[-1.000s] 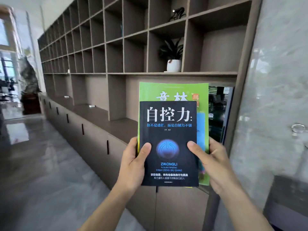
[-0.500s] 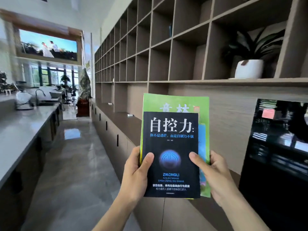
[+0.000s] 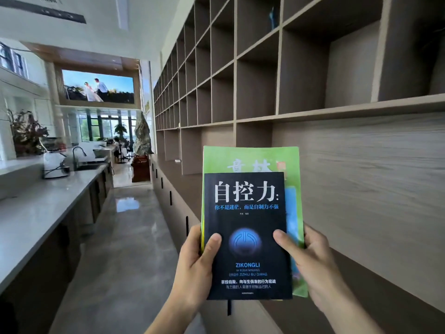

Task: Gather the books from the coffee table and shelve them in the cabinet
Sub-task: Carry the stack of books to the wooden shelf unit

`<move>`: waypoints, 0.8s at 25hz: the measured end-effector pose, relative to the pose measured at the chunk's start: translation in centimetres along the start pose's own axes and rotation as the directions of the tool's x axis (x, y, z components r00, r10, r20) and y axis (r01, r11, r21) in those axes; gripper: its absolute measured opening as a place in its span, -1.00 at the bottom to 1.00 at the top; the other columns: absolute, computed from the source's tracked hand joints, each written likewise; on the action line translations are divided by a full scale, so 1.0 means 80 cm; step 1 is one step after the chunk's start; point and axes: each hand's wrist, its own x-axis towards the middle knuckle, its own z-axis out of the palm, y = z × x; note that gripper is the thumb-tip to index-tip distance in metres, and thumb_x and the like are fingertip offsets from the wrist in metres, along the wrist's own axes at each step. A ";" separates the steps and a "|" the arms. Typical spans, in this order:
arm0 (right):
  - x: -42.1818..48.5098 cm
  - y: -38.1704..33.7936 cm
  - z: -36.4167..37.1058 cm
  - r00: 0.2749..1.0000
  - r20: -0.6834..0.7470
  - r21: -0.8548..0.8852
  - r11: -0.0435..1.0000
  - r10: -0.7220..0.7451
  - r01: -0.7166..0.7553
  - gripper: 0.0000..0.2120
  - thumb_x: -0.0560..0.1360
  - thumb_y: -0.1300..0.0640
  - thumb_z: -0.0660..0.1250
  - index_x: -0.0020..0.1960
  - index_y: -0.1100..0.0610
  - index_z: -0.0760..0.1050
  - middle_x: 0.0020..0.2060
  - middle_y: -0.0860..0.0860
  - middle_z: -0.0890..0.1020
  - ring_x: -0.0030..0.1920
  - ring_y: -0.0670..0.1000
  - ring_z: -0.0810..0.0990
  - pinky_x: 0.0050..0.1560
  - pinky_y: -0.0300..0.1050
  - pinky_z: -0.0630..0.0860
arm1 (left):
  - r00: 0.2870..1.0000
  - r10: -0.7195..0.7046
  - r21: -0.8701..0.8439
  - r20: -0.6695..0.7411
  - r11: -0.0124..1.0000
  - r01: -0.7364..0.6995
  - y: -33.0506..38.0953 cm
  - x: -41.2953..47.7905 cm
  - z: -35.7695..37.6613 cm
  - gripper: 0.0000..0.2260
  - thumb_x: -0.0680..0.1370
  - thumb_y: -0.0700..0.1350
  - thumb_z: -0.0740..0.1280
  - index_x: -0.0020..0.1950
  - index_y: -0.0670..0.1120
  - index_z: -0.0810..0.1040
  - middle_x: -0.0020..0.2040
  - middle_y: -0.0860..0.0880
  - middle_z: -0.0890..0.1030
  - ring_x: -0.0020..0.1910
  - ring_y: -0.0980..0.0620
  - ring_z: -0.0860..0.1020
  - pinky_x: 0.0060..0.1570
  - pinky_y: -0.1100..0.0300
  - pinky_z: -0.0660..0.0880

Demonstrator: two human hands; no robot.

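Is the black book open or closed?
Closed. The black book shows only its whole front cover, no pages, with the left hand and right hand gripping its edges.

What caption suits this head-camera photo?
Both hands, left hand and right hand, hold a black book and green book beside the cabinet.

Two books are in view: one black book (image 3: 248, 235) in front and one green book (image 3: 250, 157) behind it. Two hands hold them, the left hand (image 3: 195, 266) and right hand (image 3: 310, 259).

Cabinet (image 3: 313, 112) runs along the right; a small white thing (image 3: 177, 161) lies on its far ledge
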 end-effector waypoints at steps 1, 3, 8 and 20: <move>0.040 0.017 0.003 1.000 0.004 0.004 1.000 0.004 -0.004 -0.85 0.49 0.21 0.45 0.05 0.14 0.66 -0.06 0.19 0.77 -0.14 0.12 0.73 -0.17 0.00 0.65 | 1.000 0.009 0.012 -0.004 1.000 -0.008 -0.017 0.036 -0.002 -0.81 0.54 -0.06 0.32 0.06 -0.14 0.56 -0.03 -0.18 0.68 -0.10 0.05 0.63 -0.09 0.19 0.57; 0.111 0.043 0.012 1.000 0.014 0.024 0.999 0.027 -0.027 -0.86 0.50 0.20 0.44 0.05 0.14 0.65 -0.04 0.22 0.76 -0.10 0.16 0.72 -0.16 0.05 0.63 | 1.000 0.011 0.031 -0.002 0.999 -0.011 -0.044 0.101 -0.007 -0.79 0.53 -0.06 0.32 0.07 -0.16 0.55 -0.03 -0.17 0.68 -0.10 0.06 0.63 -0.10 0.22 0.58; 0.266 0.097 0.039 1.000 -0.013 0.002 1.000 0.000 0.000 -0.85 0.50 0.24 0.43 0.07 0.14 0.65 -0.04 0.16 0.78 -0.09 0.09 0.74 -0.15 -0.02 0.67 | 0.999 -0.003 0.005 0.053 1.000 0.003 -0.112 0.254 -0.025 -0.75 0.52 -0.05 0.32 0.10 -0.18 0.53 -0.07 -0.05 0.68 -0.10 0.10 0.63 -0.12 0.28 0.55; 0.510 0.228 0.098 0.943 -0.321 -0.184 0.983 -0.083 0.024 -0.82 0.51 0.18 0.43 0.12 0.12 0.63 -0.01 0.16 0.77 -0.07 0.11 0.71 -0.01 0.24 0.56 | 0.925 -0.028 -0.177 0.378 0.979 0.102 -0.326 0.580 -0.062 -0.82 0.58 -0.22 0.35 0.16 -0.22 0.55 0.07 -0.23 0.69 0.00 -0.06 0.67 -0.01 0.13 0.63</move>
